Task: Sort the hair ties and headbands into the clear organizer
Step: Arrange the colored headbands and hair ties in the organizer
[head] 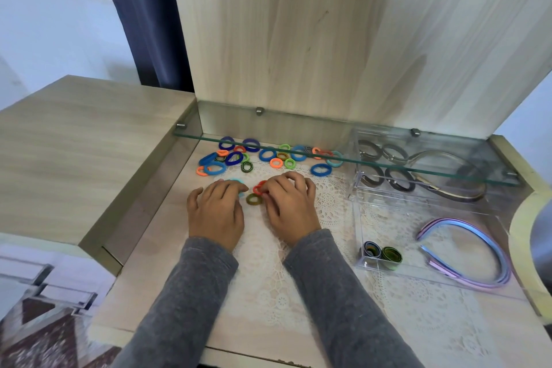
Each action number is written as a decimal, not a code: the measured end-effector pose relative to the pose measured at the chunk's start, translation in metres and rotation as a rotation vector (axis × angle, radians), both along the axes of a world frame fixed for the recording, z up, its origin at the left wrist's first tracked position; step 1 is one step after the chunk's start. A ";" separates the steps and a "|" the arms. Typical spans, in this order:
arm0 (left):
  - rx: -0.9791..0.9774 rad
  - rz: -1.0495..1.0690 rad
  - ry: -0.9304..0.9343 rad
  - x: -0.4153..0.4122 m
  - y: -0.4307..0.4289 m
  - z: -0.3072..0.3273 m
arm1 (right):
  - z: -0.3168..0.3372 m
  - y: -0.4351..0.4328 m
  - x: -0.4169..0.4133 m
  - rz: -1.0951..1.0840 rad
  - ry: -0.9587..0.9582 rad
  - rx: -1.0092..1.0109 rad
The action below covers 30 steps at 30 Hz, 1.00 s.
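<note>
Hair ties (268,155) in blue, orange and green lie scattered on the surface (167,248) at 12 o'clock from both hands, partly under the edge of a glass shelf (328,155). The left hand (216,209) rests palm down on a lace doily (268,278), its fingers bent over a teal tie (236,181) — whether they grip it cannot be told. The right hand (291,203), just beside it at 3 o'clock, has its fingers curled onto a few orange-red ties (258,187), pinching them. An olive tie (254,199) lies loose between the two hands. The clear organizer (357,218) stands at 3 o'clock from the right hand: dark ties (385,164) and dark headbands (448,182) fill its far compartments, pastel headbands (478,236) lie in its large near one — and rolled ties (382,252) sit in a small near-left compartment.
</note>
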<state>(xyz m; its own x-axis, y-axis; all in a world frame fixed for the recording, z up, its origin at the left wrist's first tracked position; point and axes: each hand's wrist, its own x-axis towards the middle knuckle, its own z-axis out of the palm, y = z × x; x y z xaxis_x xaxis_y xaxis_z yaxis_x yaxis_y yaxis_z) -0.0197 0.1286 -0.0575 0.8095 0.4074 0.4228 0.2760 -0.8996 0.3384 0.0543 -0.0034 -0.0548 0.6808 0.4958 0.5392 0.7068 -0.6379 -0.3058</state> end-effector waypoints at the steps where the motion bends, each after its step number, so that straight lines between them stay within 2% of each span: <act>1: -0.004 0.016 0.012 0.000 0.000 0.001 | 0.000 0.000 -0.001 0.025 -0.011 -0.015; 12: -0.048 0.194 0.024 -0.003 0.004 0.000 | 0.001 0.000 -0.004 0.099 -0.023 -0.050; 16: -0.011 0.172 0.012 -0.001 0.004 0.001 | 0.004 -0.001 -0.003 0.000 -0.022 0.028; 19: -0.105 0.171 0.052 0.003 0.008 0.002 | 0.000 0.001 0.001 -0.116 0.025 -0.014; 23: -0.285 0.166 0.040 0.007 0.017 0.004 | -0.005 0.003 0.005 -0.146 0.100 -0.097; 27: -0.112 0.192 0.023 0.012 0.026 0.006 | -0.003 0.004 0.005 -0.147 0.109 -0.124; 30: 0.002 0.140 -0.060 0.022 0.026 0.005 | -0.003 0.004 0.004 -0.152 0.093 -0.099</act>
